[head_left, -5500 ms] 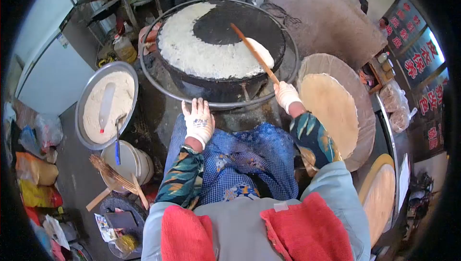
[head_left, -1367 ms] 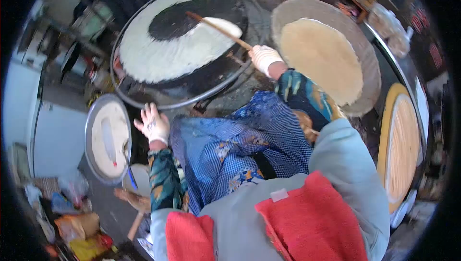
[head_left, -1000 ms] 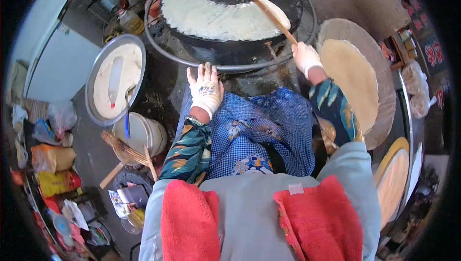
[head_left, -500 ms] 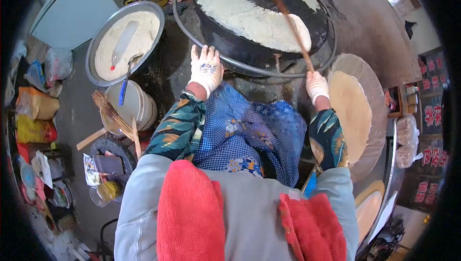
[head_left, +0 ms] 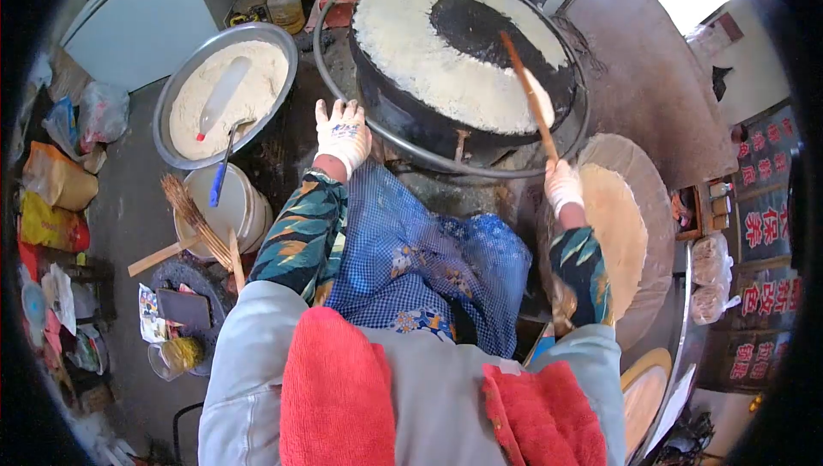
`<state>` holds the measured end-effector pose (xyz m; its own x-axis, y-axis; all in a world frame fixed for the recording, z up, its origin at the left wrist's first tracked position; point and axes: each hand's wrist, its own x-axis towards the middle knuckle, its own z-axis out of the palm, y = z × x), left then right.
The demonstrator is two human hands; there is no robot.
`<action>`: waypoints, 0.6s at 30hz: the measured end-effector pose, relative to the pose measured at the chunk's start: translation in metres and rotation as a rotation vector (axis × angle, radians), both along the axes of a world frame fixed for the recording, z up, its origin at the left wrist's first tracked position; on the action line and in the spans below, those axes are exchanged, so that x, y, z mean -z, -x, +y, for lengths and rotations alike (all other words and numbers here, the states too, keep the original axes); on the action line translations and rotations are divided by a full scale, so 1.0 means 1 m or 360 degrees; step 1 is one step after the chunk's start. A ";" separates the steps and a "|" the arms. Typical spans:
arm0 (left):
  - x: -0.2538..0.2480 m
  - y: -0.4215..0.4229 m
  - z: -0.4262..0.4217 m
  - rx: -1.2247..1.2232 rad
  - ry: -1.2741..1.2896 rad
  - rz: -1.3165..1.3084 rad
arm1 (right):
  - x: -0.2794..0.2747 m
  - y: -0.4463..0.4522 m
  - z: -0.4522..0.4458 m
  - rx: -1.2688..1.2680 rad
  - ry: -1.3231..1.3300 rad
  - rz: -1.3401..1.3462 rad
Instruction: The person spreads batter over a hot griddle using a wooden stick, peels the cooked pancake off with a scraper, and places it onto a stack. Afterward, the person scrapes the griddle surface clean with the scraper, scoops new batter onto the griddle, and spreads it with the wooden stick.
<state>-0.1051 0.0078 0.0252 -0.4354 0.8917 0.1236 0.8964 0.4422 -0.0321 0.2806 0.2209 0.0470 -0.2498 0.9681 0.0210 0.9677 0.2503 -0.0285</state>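
A large round black griddle (head_left: 403, 106) carries a pale ring of batter (head_left: 429, 63) around a dark bare centre. In my right hand (head_left: 563, 186), fingers wrapped round its near end, is a long wooden spreader (head_left: 533, 106). Its far part lies over the griddle's right side, against a thicker ridge of batter. My left hand (head_left: 345, 138), in a printed white glove like the right one, has its fingers spread at the metal ring (head_left: 411, 147) around the griddle. Whether it touches the ring I cannot tell.
To the left are a metal basin (head_left: 290, 63) of pale dough or batter with a ladle (head_left: 225, 157), and a white bucket (head_left: 255, 209) with a whisk brush (head_left: 197, 216) across it. Thin round flatbread (head_left: 619, 234) lies at right. A blue checked apron (head_left: 386, 243) covers my lap.
The whole view has shifted, so the griddle sits lower in it. The spreader has swept along the griddle's right side, and the thick batter there is now a narrower ridge. My left hand stays near the ring.
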 end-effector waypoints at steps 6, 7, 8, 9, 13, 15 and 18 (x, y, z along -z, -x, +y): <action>0.006 0.022 0.003 -0.0098 -0.0084 -0.0067 | 0.009 0.000 -0.003 0.0081 0.0075 0.0048; 0.005 0.023 0.000 -0.0097 -0.0091 -0.0080 | 0.011 0.001 0.001 0.0088 0.0078 0.0051; -0.002 0.026 0.001 -0.0082 -0.0117 -0.0076 | 0.005 0.005 0.006 0.0108 0.0062 0.0072; -0.005 0.026 0.001 -0.0105 -0.0136 -0.0055 | -0.001 0.009 -0.004 0.0009 -0.0033 0.0135; -0.048 -0.034 0.000 0.0056 -0.0165 -0.0135 | 0.006 0.014 -0.045 -0.0262 0.0185 0.0025; -0.055 -0.081 -0.001 0.0417 -0.0161 -0.0235 | 0.023 0.002 -0.026 0.0018 0.0160 0.0094; -0.022 -0.129 -0.002 0.0676 -0.0166 -0.0292 | 0.005 0.006 -0.020 0.0118 0.0189 0.0235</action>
<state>0.0237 0.0061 0.0468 -0.0577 0.9826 0.1768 0.9853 0.0275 0.1688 0.2744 0.2012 0.0421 -0.1802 0.9816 -0.0633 0.9666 0.1648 -0.1963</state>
